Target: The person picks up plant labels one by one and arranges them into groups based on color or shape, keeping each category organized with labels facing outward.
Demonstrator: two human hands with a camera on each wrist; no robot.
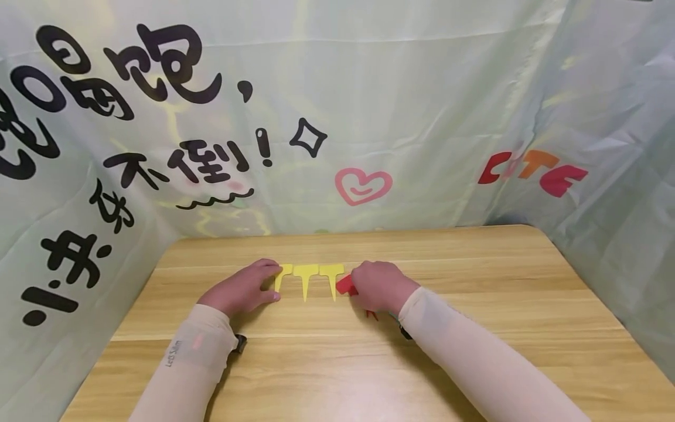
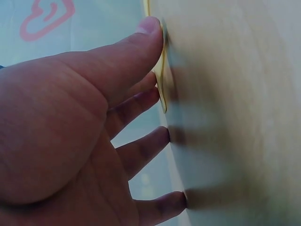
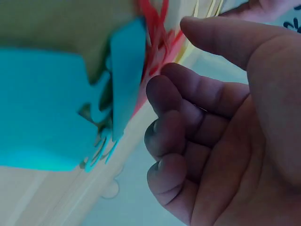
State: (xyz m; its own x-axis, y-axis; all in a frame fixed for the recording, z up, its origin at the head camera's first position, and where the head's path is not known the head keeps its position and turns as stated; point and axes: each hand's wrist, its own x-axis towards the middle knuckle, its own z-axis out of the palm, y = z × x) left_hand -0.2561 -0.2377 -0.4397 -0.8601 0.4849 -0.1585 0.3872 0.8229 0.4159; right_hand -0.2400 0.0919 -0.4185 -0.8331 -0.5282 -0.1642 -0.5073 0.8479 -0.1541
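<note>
Three yellow T-shaped plant labels lie in a row on the wooden table, among them the middle label (image 1: 306, 274) and the right label (image 1: 331, 274). My left hand (image 1: 245, 288) rests around the leftmost label (image 1: 285, 269), fingers spread, with the thumb (image 2: 149, 35) against the label in the left wrist view. My right hand (image 1: 381, 286) has curled fingers and grips a red label (image 1: 344, 285) beside the row; the hand hides much of it. More red pieces (image 1: 371, 315) show beneath that hand. Blue pieces (image 3: 42, 108) appear close up in the right wrist view.
The wooden table (image 1: 337, 363) runs back to a pale cloth backdrop (image 1: 432, 117) printed with black characters and a pink heart (image 1: 364, 186). Cloth also hangs along both sides. A dark wrist strap (image 1: 241, 343) shows under the left sleeve.
</note>
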